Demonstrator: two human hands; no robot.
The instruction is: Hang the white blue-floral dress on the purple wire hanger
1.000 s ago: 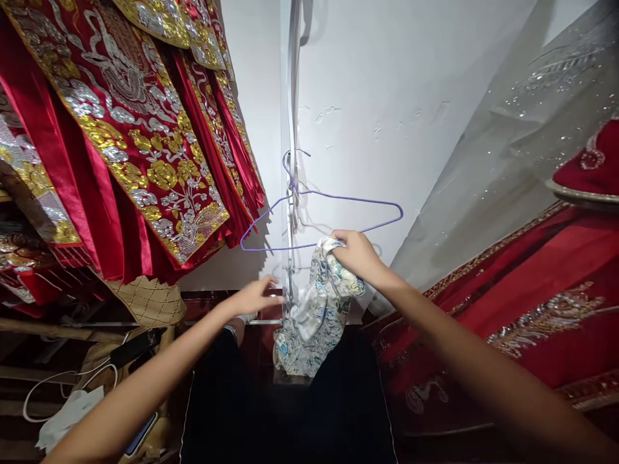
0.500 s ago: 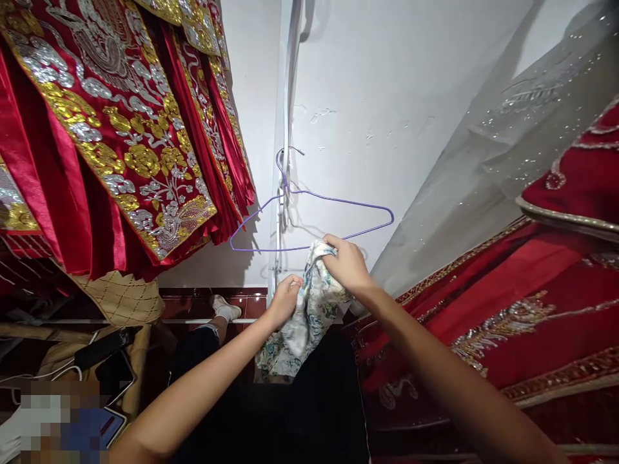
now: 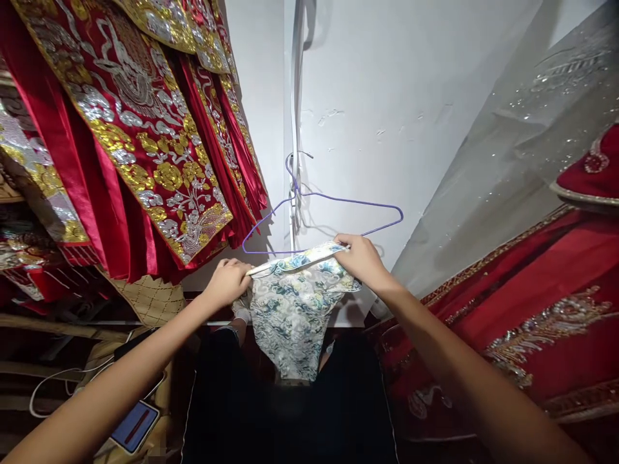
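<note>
A white floral garment (image 3: 294,309) with blue, green and yellow flowers is stretched between my hands, its pale top band running taut from side to side. I cannot tell what kind of garment it is. My left hand (image 3: 227,281) is closed on the left end of the band. At the other end, the fingers of my right hand (image 3: 362,261) pinch the same band, a little higher. Just behind it a purple wire hanger (image 3: 351,199) hangs from a white upright pole (image 3: 293,84); the garment hides part of its lower bar.
Red costumes with gold and silver sequins (image 3: 169,167) hang on the left. On the right are a red beaded garment (image 3: 512,303) and a sheer glittery cloth (image 3: 483,167). A phone (image 3: 134,425) lies low on the left. A white wall (image 3: 377,77) rises behind.
My left hand has moved left and up, spreading the bunched garment open and pulling its band taut. My right hand has kept its grip on the garment.
</note>
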